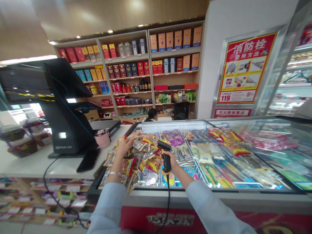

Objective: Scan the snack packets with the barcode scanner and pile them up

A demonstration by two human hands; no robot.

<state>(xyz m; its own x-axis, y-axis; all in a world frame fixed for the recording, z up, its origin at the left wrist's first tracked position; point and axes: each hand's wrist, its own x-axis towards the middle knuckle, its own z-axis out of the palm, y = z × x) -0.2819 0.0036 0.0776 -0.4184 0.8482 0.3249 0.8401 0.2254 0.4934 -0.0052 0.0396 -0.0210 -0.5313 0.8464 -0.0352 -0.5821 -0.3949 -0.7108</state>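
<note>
My right hand [172, 160] is wrapped round a black and yellow handheld barcode scanner [166, 162], its head turned left over the snacks and its cable hanging down. My left hand [123, 148] reaches over a heap of small snack packets [140, 151], fingers stretched out against the heap's far left side. Red and yellow packets and brownish clear ones make up the heap. It lies on the glass top of a chest freezer [156, 194]. Under the glass, purple packs [173, 138] and other wrapped goods show.
At the left, a black checkout terminal [70, 130] stands on a white counter [46, 165], beside a dark phone [88, 160] and a pink cup [102, 138]. Stacked tubs [24, 136] sit further left. Beyond the freezer, a person's head [152, 114] shows before shelves of boxes [131, 70].
</note>
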